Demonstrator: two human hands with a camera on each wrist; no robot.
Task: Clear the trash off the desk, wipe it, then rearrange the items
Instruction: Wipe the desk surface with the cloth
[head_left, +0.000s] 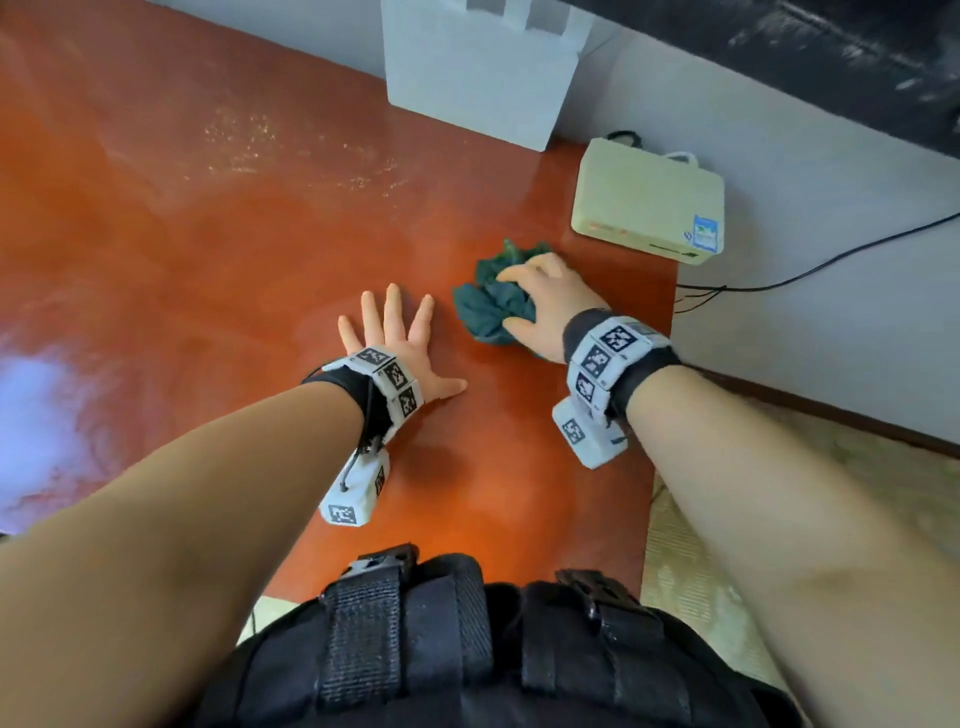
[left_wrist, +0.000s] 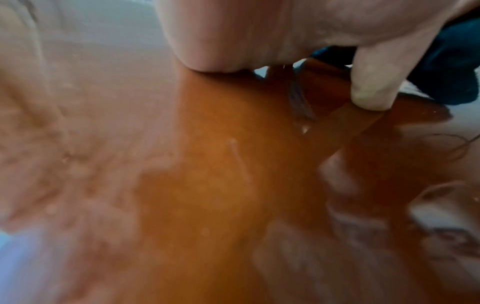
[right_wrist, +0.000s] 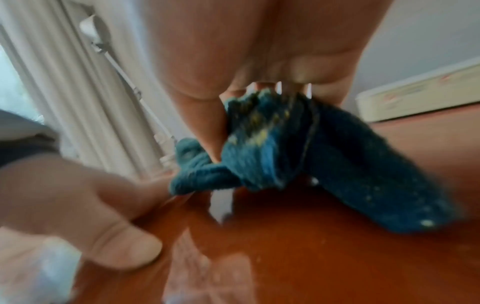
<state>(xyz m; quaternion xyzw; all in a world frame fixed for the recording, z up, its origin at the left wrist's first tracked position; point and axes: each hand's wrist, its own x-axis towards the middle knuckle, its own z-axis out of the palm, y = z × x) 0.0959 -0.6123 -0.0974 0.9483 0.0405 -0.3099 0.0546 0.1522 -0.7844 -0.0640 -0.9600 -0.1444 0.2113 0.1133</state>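
The right hand grips a bunched green cloth on the table; the left hand lies flat, fingers spread.

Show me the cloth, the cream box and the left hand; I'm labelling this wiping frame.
cloth (head_left: 485, 309): head view, on its crumpled folds left of the right hand's fingers.
cream box (head_left: 644, 195): head view, middle of its top face.
left hand (head_left: 397, 338): head view, back of the flat hand.

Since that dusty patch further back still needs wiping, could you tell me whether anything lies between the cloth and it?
Nothing visible does. The cloth sits under the right hand near the desk's right edge; the speckled patch lies further back and to the left, across bare desk. The left hand rests flat nearer the person, off that line.
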